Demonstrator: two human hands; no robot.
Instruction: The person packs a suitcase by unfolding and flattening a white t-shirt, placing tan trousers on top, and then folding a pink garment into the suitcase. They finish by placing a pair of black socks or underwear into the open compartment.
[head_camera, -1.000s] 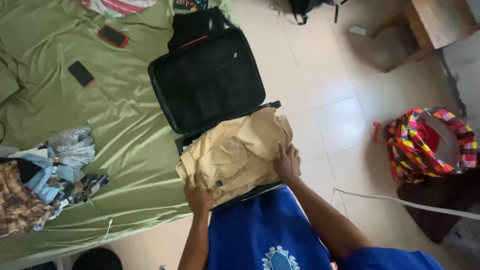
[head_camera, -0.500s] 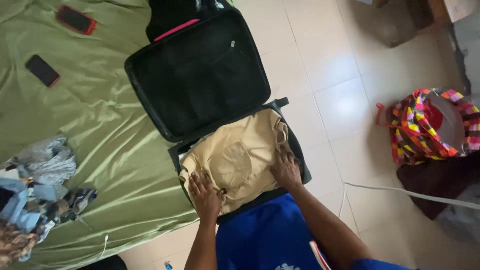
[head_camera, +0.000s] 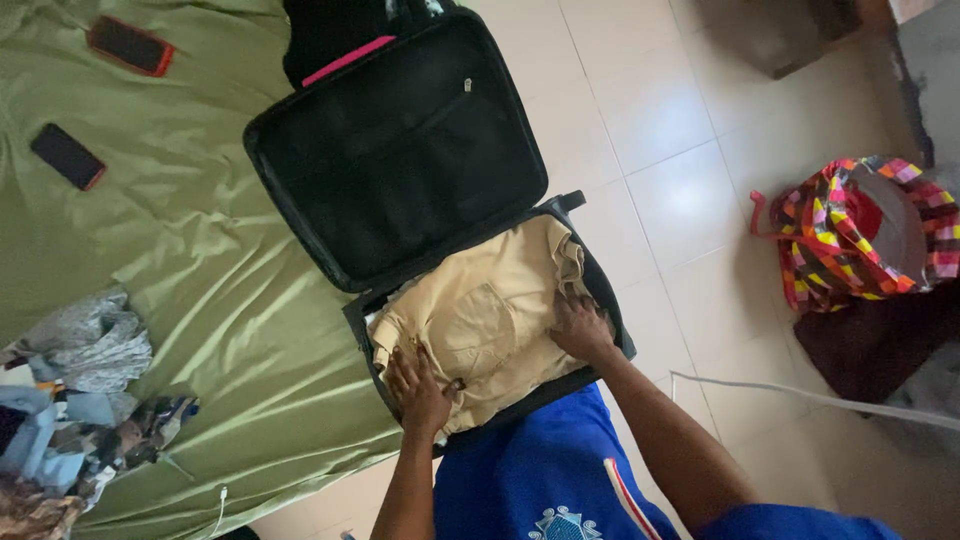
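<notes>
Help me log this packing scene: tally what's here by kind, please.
Suitcases, open, black: 1
Folded tan garments, under the left hand and right hand: 1
Phones on the green bedsheet and: 2
Multicoloured checked bags on the floor: 1
Total: 5

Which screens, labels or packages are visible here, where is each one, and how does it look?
Phone with red-orange case: top left on the green bedsheet, dark rectangular screen, off.
Smaller black phone with reddish edge: below it on the sheet, dark screen.
Small pale tag: inside the open black suitcase lid; too small to make out.
No packages.
</notes>
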